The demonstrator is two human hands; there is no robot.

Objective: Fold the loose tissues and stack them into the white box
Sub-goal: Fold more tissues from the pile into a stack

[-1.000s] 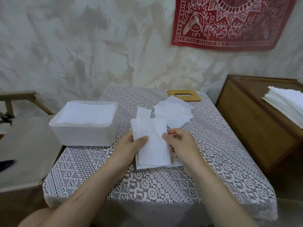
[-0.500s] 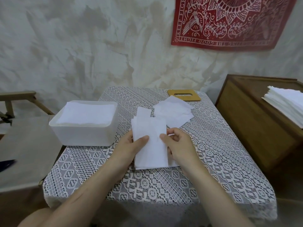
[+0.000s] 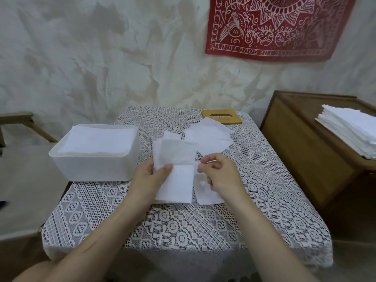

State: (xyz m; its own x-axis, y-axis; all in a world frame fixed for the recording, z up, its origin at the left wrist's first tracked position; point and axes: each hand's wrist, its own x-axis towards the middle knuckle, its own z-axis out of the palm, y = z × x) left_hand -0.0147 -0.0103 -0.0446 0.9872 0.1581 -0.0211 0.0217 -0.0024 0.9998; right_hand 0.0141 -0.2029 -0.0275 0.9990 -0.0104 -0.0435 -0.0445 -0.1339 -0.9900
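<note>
left hand (image 3: 151, 179) grips the tissue (image 3: 178, 185) — right hand (image 3: 220, 176) fingers pinch its edge.

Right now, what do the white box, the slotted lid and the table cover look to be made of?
The white box looks like matte, translucent plastic, with smooth walls and rounded corners. The slotted lid is probably wood or bamboo, a tan board. The table cover is white lace fabric, openwork with dark showing through the holes.
</note>
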